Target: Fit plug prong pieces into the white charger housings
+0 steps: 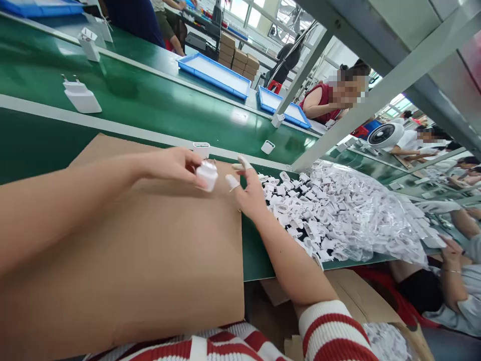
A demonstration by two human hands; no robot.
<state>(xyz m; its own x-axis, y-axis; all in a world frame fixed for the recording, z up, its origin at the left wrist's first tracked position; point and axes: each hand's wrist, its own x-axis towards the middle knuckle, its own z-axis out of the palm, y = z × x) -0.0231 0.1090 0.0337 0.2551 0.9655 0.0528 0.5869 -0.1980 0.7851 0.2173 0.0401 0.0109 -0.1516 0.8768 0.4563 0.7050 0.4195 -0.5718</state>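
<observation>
My left hand [173, 164] pinches a small white plastic charger shell [207, 175] above a brown cardboard sheet [150, 250]. My right hand [248, 193] hovers just right of it with fingers spread, white finger cots on the fingertips, and nothing in it. A heap of small white plastic parts [338, 215] on clear plastic film lies immediately right of that hand.
White chargers [80, 96] and small white shells [202, 149] ride on the green conveyor belt [150, 105]. Blue trays [216, 74] sit beyond it. A grey metal frame post [361, 108] slants across the right. Other workers sit opposite and to the right.
</observation>
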